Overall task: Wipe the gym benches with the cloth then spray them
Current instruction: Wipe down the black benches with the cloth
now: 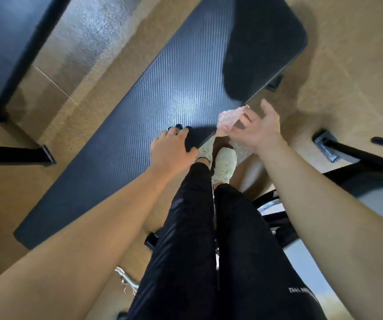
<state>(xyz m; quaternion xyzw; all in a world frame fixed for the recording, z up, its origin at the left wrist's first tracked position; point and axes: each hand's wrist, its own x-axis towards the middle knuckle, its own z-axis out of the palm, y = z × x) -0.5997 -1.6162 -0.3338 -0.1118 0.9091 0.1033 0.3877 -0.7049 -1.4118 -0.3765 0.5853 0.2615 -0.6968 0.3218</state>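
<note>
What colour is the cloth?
Pink with white bands; the head view shows the cloth held in the right hand.

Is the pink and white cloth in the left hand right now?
No, the pink and white cloth is held in the right hand, beside the edge of the dark padded bench.

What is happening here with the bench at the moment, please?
A person stands beside a long dark gym bench. Their left hand rests on its near edge, while the right hand holds a pink-and-white cloth at that same edge, ready for wiping. No spray bottle is in view.
</note>
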